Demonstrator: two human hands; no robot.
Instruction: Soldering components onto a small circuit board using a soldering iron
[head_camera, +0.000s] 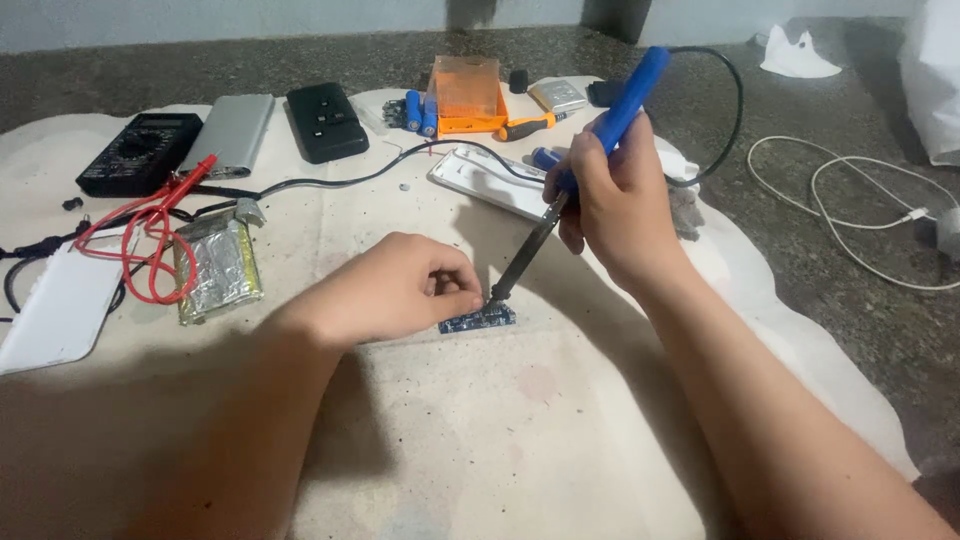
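Blue board (480, 319) at frame centre, pinched at its edge by left hand (395, 290), thin, stiff, light, fragile; right hand (605, 195) fisted round iron (600, 140), tip touching board.

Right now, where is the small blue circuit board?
In the head view, the small blue circuit board lies near the middle of the cloth, pinned under the left hand, with the soldering iron in the right hand touching it.

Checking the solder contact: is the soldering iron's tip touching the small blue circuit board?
Touching: the head view shows the soldering iron tip meeting the blue circuit board edge, no gap.
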